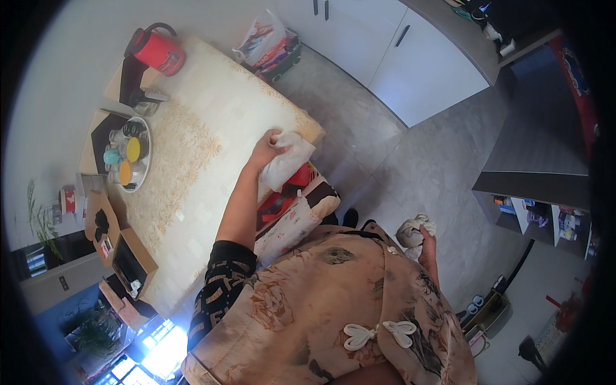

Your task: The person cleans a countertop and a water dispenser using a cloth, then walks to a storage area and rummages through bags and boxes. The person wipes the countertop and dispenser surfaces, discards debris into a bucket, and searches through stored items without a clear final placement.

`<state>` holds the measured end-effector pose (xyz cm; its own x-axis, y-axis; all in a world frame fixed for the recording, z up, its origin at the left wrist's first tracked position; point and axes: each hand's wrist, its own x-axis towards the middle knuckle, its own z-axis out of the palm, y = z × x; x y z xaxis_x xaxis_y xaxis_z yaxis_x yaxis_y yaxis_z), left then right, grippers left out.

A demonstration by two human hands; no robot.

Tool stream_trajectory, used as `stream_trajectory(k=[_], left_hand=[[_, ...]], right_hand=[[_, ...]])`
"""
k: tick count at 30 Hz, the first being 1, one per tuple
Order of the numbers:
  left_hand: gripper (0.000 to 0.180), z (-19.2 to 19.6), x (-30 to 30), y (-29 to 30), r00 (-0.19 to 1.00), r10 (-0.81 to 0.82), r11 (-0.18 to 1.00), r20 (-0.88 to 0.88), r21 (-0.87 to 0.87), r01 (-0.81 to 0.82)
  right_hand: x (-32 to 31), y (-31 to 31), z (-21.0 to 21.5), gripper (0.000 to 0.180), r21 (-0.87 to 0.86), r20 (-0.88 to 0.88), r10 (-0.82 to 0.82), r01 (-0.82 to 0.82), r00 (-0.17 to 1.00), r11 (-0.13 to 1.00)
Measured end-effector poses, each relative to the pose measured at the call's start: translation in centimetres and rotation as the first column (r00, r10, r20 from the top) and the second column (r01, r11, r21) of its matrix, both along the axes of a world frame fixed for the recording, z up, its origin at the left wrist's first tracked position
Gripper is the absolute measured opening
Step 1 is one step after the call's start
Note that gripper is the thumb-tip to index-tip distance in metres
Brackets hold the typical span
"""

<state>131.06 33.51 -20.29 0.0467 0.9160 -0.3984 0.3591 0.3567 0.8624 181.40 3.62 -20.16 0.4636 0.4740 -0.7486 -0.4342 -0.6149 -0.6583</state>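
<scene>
My left hand [264,151] is closed on a thin white cloth [290,164] at the right edge of the table [212,96]. The cloth hangs past the fingers, over the edge and some red and patterned fabric [289,202] below; whether it is fabric or paper I cannot tell. The table wears a cream covering with golden flower prints. Down at my right side, my right hand [428,249] grips a crumpled off-white rag [414,231], held clear of the table above the floor.
Along the table's far left side stand a red kettle [160,52], a round tray [149,154] of cups and jars, and an open cardboard box [141,260]. Bags [266,45] sit on the floor beyond the table. White cabinets [423,61] and a dark shelf unit [539,192] are on the right.
</scene>
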Motion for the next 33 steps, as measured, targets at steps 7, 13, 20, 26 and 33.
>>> stream_trajectory(k=[7, 13, 20, 26, 33], left_hand=[[0.037, -0.6, -0.7, 1.4, 0.978, 0.091, 0.987, 0.188, 0.116, -0.114], [0.045, 0.8, -2.4, 1.5, 0.741, 0.301, 0.693, -0.600, 0.672, 0.262], [0.051, -1.4, -1.0, -5.4, 0.616, -0.034, 0.716, -0.787, 0.411, 0.565], [0.064, -2.8, 0.3, -5.4, 0.509, -0.142, 0.795, -0.849, 0.208, 0.569], [0.063, -3.1, 0.0, -5.1, 0.560, -0.109, 0.771, -0.821, 0.285, 0.569]], right_hand=[[0.2, 0.1, -0.1, 0.040, 0.058, -0.027, 0.011, -0.010, 1.000, 0.998], [-0.1, 0.3, 0.7, 0.042, -0.006, 0.016, 0.013, -0.013, 1.000, 1.000], [-1.0, -0.1, 0.1, 0.042, 0.019, 0.048, 0.013, -0.013, 0.999, 1.000], [-1.1, 0.8, -0.2, 0.039, -0.013, 0.097, 0.038, -0.037, 0.995, 0.999], [-0.6, 2.1, 1.9, 0.039, 0.068, 0.128, -0.009, 0.000, 0.992, 0.998]])
